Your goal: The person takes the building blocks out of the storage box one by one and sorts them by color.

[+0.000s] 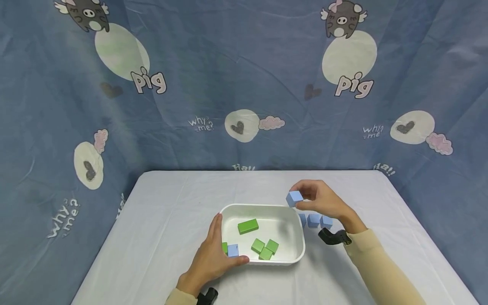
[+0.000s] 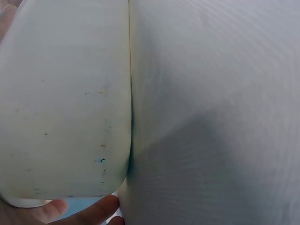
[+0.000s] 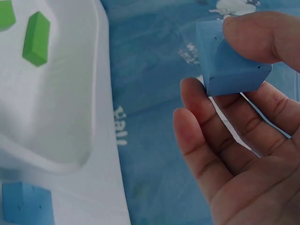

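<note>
A blue block (image 1: 293,198) is pinched between the thumb and fingers of my right hand (image 1: 323,200), above the far right corner of a white box (image 1: 263,206). The right wrist view shows the thumb (image 3: 255,40) on one face of that block and fingers beneath it. My left hand (image 1: 213,252) grips the box at its left end, thumb along the near rim and fingers along the left side. Inside the box lie a long green block (image 1: 248,226), several small green blocks (image 1: 257,245) and one blue block (image 1: 233,250) near the left thumb.
Three more blue blocks (image 1: 314,220) stand on the white tablecloth (image 1: 171,203) just right of the box, partly below the right hand. A blue curtain (image 1: 190,84) printed with pigs hangs behind the table and along its sides.
</note>
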`<state>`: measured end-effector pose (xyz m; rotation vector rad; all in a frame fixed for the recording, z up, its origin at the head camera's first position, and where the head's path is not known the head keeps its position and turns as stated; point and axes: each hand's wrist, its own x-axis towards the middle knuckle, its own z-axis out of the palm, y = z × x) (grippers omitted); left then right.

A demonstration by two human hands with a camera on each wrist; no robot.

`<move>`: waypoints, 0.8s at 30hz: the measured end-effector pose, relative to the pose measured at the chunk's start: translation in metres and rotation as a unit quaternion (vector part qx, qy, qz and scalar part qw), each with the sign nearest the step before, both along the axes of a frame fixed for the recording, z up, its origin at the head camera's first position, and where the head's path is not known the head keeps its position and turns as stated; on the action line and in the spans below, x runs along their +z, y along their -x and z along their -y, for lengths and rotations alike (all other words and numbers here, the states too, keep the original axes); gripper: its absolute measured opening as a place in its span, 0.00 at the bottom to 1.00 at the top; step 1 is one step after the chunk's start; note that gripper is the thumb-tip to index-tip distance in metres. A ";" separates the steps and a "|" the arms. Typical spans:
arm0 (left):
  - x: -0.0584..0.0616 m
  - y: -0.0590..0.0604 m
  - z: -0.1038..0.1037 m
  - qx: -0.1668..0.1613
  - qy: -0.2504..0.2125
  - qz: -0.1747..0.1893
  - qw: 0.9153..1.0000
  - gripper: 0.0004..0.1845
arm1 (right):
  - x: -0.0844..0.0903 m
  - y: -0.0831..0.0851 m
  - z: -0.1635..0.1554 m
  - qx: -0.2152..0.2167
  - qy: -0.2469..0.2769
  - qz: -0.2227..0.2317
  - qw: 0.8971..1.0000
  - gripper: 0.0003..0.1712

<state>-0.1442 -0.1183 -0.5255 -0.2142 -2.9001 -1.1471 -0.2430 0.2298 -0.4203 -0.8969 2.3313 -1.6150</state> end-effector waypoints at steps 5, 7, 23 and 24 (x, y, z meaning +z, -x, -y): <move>0.000 0.001 0.000 -0.003 0.005 -0.001 1.000 0.79 | 0.001 -0.002 -0.016 -0.022 -0.008 -0.015 1.000 0.17; 0.000 0.001 0.000 -0.003 0.006 -0.001 1.000 0.79 | 0.001 -0.003 -0.023 -0.032 -0.007 -0.018 0.999 0.17; 0.002 -0.001 -0.002 0.000 0.007 0.006 1.000 0.80 | -0.007 -0.017 -0.082 -0.110 -0.027 0.001 0.994 0.18; 0.002 0.000 -0.003 -0.001 0.009 0.005 1.000 0.80 | -0.008 -0.018 -0.086 -0.116 -0.030 0.001 0.993 0.18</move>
